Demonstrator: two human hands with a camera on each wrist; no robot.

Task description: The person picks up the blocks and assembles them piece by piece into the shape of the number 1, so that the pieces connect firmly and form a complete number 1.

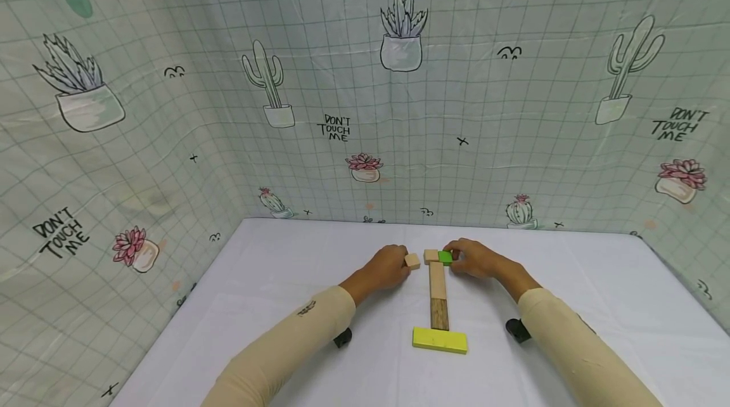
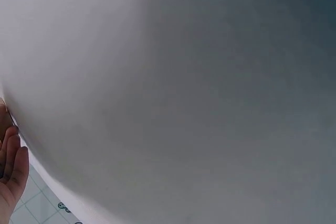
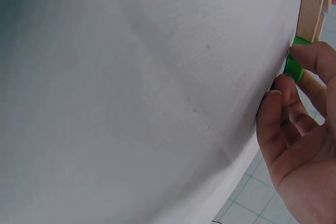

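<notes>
My left hand (image 1: 390, 266) pinches a small pale wooden block (image 1: 412, 261), a short distance left of the block row. At the row's far end, my right hand (image 1: 474, 258) pinches a green block (image 1: 445, 258), which sits beside another pale wooden block (image 1: 431, 256). The right wrist view shows thumb and fingers at the green block (image 3: 294, 68). From there a light wood block (image 1: 437, 280) runs toward me, then a darker brown block (image 1: 440, 314), then a yellow block (image 1: 440, 340) laid crosswise. In the left wrist view only some fingers (image 2: 18, 169) show at the edge.
White cloth covers the table (image 1: 376, 362). A printed curtain (image 1: 445, 141) with cactus drawings rises behind the table and along its left side. Black devices (image 1: 518, 329) show beneath both forearms.
</notes>
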